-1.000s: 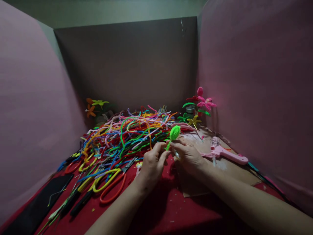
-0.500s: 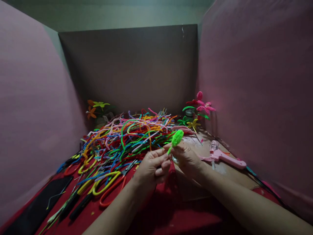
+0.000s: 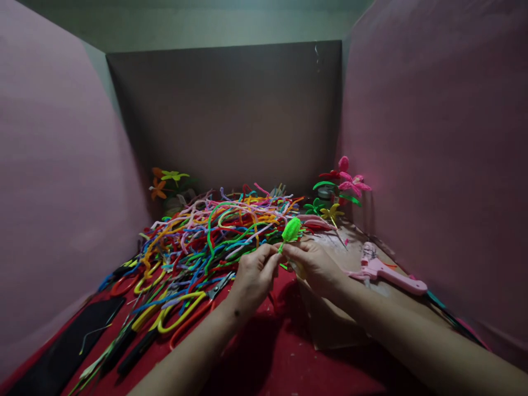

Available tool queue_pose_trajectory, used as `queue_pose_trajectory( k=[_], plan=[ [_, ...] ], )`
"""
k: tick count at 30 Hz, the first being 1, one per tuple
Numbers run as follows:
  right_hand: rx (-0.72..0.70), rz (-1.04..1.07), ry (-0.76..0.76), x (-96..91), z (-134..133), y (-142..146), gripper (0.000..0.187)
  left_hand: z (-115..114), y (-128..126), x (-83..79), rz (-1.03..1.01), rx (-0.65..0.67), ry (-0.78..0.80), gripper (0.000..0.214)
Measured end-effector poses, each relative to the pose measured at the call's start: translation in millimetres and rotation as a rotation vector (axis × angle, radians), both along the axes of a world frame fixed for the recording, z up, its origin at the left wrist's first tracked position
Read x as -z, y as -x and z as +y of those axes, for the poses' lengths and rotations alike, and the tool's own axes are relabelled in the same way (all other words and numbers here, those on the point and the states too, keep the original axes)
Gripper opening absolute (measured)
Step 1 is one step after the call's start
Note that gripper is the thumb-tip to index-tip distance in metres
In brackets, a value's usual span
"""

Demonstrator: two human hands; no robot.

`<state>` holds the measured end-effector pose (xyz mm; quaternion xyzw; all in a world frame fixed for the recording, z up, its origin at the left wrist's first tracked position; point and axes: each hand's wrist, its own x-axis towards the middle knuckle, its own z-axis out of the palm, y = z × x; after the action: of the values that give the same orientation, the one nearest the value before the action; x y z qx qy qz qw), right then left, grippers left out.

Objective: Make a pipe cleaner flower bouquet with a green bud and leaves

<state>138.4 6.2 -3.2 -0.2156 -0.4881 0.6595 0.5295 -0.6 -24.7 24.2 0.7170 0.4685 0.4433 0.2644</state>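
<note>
A bright green pipe-cleaner bud [image 3: 291, 229] on a short stem stands just above my two hands at mid-table. My left hand [image 3: 252, 276] pinches the stem from the left with thumb and fingers closed. From the right, my right hand [image 3: 315, 265] has its fingers closed on the stem's lower part. Behind both hands spreads a big tangle of coloured pipe cleaners [image 3: 214, 228] on the red tabletop [image 3: 272, 352].
Red- and yellow-handled scissors [image 3: 187, 316] and dark tools lie at the left front. A pink glue gun [image 3: 390, 272] rests on brown cardboard [image 3: 330, 324] to the right. Finished pipe-cleaner flowers stand at the back right [image 3: 344, 181] and back left [image 3: 165, 182]. Pink walls close in on both sides.
The green bud has tilted and dipped a little while both hands kept hold of its stem. The view has shifted slightly, so everything sits a bit further right.
</note>
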Motion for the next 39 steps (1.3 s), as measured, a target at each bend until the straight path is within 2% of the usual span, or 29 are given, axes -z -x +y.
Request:
queue_pose_trajectory(
  k=[4,12,17,20,22,23,27,28,30,32,34,39],
  plan=[
    [-0.059,-0.063,0.028,0.3,-4,-5,0.017,-1,1,1.5,-0.243,0.093,0.292,0.023],
    [-0.132,-0.020,0.174,3.3,-1,-12,0.025,-3,6,1.9,-0.642,0.309,0.648,0.020],
    [-0.160,0.040,0.190,3.3,-4,-14,0.027,-4,5,3.3,-0.764,0.480,0.766,0.015],
    [-0.168,0.070,0.208,4.7,-5,-12,0.026,-2,4,4.3,-0.699,0.472,0.743,0.016],
    [-0.134,0.089,0.208,6.4,-4,-10,0.024,0,4,4.1,-0.521,0.384,0.622,0.020],
    [-0.097,0.099,0.210,7.1,-4,-9,0.022,1,4,3.7,-0.395,0.297,0.492,0.022],
    [0.085,0.149,0.285,8.1,-3,-7,0.021,-1,6,4.1,0.130,-0.127,-0.343,0.017],
    [0.107,0.163,0.314,8.1,-3,-7,0.022,-2,5,5.3,0.246,-0.183,-0.530,0.015],
    [0.107,0.207,0.362,8.4,-4,-5,0.025,-5,1,8.8,0.465,-0.203,-0.768,0.013],
    [0.071,0.272,0.402,9.4,-5,-2,0.025,-7,-5,12.4,0.642,-0.176,-0.873,0.012],
    [0.034,0.337,0.433,10.9,-6,1,0.022,-8,-10,15.0,0.748,-0.167,-0.894,0.013],
    [-0.026,0.430,0.470,12.1,-12,6,0.016,-3,-14,19.0,0.808,-0.183,-0.879,0.013]
  ],
)
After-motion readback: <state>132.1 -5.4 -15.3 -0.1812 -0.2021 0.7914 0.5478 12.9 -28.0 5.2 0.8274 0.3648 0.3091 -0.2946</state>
